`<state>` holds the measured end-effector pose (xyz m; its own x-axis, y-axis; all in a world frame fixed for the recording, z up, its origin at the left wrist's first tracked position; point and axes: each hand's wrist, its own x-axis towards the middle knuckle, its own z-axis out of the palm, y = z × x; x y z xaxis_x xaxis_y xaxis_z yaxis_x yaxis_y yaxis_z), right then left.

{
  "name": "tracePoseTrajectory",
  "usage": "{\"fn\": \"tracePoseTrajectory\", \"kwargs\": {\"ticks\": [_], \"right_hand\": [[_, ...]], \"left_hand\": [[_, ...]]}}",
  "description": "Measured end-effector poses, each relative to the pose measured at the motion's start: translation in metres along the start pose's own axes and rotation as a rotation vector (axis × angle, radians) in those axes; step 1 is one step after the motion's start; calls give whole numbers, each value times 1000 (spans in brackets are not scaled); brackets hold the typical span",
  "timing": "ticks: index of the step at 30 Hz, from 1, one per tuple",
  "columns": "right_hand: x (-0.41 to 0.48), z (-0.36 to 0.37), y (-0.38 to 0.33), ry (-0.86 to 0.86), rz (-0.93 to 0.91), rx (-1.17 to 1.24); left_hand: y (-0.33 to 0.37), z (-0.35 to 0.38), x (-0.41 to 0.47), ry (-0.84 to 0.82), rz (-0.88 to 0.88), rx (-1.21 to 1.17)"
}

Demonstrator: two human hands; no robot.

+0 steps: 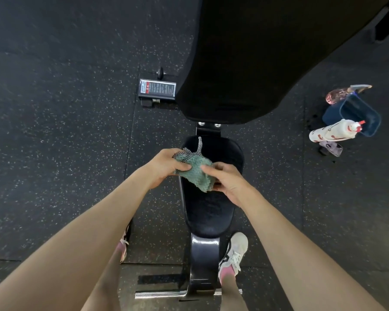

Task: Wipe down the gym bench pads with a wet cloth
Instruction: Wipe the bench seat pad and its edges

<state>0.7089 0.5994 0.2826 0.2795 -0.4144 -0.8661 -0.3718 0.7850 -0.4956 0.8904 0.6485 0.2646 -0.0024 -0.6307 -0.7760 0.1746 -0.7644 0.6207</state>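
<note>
Now, cloth: you hold the green cloth (194,173) bunched between both hands, over the far half of the seat pad (209,209). It looks lifted clear of the pad, though contact can't be ruled out from this angle.
Key relation: the seat pad lies directly below your fingers, so the coming move is straight down.
Long axis: the pad runs away from you, from your feet toward the back pad (256,52), which begins just beyond its far end. Strokes would follow that line.
Nearer hand: your right hand (229,180) sits over the pad itself. Your left hand (164,167) hangs at the pad's left edge, so the right looks better placed to press and wipe.
Left fingers (184,167): narrow, pinching the cloth's checked trim between thumb and fingertips.
Right fingers (208,170): curled round the near corner, thumb on top, the rest tucked under and partly hidden.
Step, as judged: you are folding or readying the cloth. No wet streak is readable on either dark pad.
Supplies: blue bucket (330,115) and spray bottle (332,132) stand on the floor (54,131), well off to your right.
</note>
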Motion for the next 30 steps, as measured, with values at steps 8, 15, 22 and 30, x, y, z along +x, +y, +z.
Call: {"fn": "tracePoseTrajectory", "kwargs": {"ticks": [8,15,22,30], "right_hand": [[-1,-17,7,153,28,-150],[-8,-23,3,146,48,-82],[13,11,2,42,66,-152],[70,54,21,489,-241,-667]], "left_hand": [[-9,51,-6,304,383,877],[-21,83,-10,174,273,684],[-44,47,-4,282,278,558],[-74,-35,40,394,108,203]]}}
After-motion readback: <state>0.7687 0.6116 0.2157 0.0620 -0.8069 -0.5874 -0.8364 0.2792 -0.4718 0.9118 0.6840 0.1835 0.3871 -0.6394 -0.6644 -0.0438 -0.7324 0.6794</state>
